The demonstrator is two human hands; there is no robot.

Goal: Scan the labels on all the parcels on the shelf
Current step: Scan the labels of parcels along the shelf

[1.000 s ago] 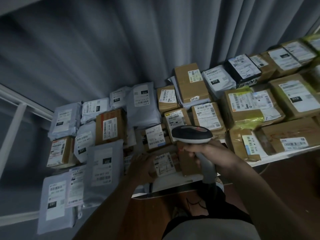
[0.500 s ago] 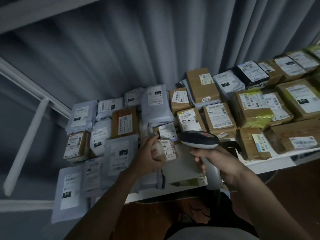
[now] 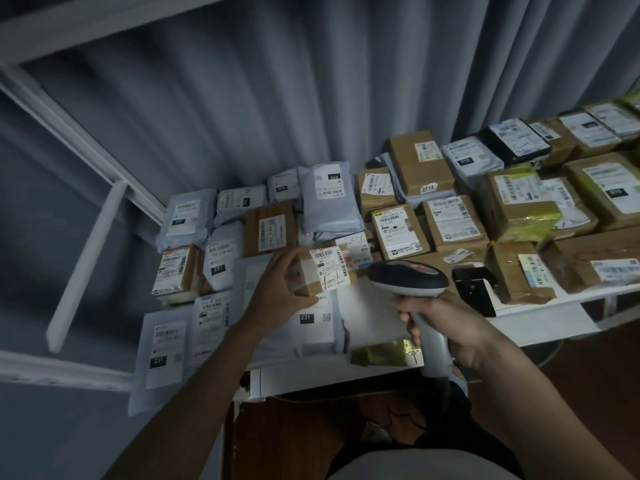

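At the bottom of the frame both forearms reach up toward the white shelf (image 3: 540, 318). Right of centre, the right hand (image 3: 446, 327) has its fingers wrapped round the grey handle of a barcode scanner (image 3: 408, 280), whose dark head points left. Just left of that head, near the middle of the frame, the left hand (image 3: 277, 289) grips a small cardboard box (image 3: 323, 271) by its left end, thumb beneath and fingers curled over the top; the box's white label faces the camera and looks raised off the parcels under it, though the dim light makes that hard to confirm. Below the box lies a grey mailer marked 231 (image 3: 306, 318), with more pale mailers spread to the lower left. A black object (image 3: 472, 285) stands on the shelf edge just right of the scanner. Further up, rows of brown boxes and grey bags cover the shelf, one box bearing a 2214 tag (image 3: 427, 188). A grey pleated curtain (image 3: 277, 98) fills the upper frame.
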